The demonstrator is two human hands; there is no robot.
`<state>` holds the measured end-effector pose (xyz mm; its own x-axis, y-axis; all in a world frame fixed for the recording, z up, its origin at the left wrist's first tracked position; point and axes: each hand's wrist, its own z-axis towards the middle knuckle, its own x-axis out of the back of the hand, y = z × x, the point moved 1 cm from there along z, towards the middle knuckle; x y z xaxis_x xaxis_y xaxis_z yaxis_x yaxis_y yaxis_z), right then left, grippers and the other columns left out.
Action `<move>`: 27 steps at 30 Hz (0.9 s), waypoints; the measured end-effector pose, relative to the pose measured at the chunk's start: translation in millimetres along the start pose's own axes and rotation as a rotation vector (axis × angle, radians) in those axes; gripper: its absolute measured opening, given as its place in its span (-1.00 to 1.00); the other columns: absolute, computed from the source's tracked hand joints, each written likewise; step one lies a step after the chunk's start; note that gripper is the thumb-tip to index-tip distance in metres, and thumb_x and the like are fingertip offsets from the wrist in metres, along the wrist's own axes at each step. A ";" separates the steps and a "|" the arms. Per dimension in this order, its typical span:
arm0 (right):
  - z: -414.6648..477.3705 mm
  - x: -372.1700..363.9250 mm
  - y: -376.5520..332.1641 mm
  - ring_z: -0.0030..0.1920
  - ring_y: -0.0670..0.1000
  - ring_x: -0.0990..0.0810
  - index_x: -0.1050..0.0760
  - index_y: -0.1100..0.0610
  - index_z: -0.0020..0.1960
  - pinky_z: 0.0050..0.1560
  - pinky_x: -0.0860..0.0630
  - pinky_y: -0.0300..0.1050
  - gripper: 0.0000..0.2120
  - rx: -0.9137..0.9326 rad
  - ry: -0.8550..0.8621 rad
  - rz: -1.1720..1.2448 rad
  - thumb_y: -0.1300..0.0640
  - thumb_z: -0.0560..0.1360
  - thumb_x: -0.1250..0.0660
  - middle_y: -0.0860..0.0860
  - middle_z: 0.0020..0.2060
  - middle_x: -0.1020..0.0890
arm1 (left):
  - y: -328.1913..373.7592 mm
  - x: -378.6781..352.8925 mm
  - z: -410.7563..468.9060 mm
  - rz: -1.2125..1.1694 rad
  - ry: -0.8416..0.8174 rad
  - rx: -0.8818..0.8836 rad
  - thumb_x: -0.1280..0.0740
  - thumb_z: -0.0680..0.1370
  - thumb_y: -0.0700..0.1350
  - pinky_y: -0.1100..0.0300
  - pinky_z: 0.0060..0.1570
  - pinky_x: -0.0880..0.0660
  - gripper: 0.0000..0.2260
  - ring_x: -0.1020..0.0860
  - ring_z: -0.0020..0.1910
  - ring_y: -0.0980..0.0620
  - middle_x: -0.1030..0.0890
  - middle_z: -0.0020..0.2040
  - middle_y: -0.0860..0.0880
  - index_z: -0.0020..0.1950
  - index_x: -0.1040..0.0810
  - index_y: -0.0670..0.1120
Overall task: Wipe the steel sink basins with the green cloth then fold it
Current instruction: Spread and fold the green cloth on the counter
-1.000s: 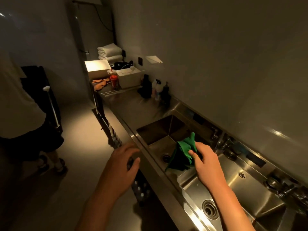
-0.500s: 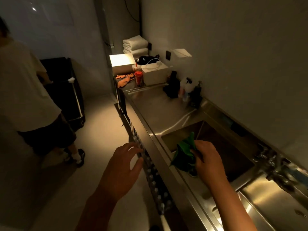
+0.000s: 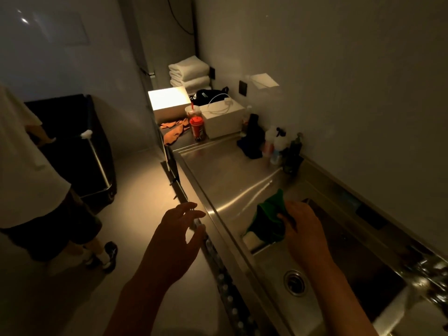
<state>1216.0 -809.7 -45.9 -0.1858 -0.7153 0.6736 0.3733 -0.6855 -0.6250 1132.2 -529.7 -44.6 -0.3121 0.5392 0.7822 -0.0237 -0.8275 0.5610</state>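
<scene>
Steel runs along the right of the scene: nearest is a sink basin (image 3: pixel 278 270) with a round drain (image 3: pixel 294 283) in its floor. Over its far left corner the right hand (image 3: pixel 304 229) grips a bunched green cloth (image 3: pixel 268 218), fingers closed around it; the cloth hangs at the basin's edge, just above a pale bar (image 3: pixel 252 238) that may be soap. The left hand (image 3: pixel 178 232) hovers off the counter's front edge, over the floor, empty, with fingers spread and loosely curled. Beyond the basin lies a flat steel counter (image 3: pixel 218 175). Against the wall at its far right stand spray bottles (image 3: pixel 278 144) and a dark object, blurred. Farther on are a red cup (image 3: pixel 197 128), an orange rag (image 3: pixel 174 130), a white box (image 3: pixel 225 117) and stacked white towels (image 3: pixel 190 75). At far left another person (image 3: pixel 29 170) stands beside a black cart (image 3: pixel 72 144).
</scene>
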 end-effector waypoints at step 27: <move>161.3 -142.1 -30.5 0.14 0.06 -0.53 -0.59 0.15 0.30 0.16 -0.47 -0.02 -0.72 -0.425 0.178 -0.269 0.24 0.60 -0.32 0.06 0.11 -0.63 | -120.6 -48.3 334.7 -0.224 -0.422 -0.474 -0.28 0.61 0.08 0.17 0.30 -0.33 -0.72 -0.36 0.37 0.16 -0.43 0.41 0.14 0.31 -0.53 0.11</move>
<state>1377.6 -665.3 -59.0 -0.3894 -0.4931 0.7780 -0.1029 -0.8161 -0.5687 1468.0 -403.6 -59.3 0.1445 0.6414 0.7535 -0.4890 -0.6157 0.6179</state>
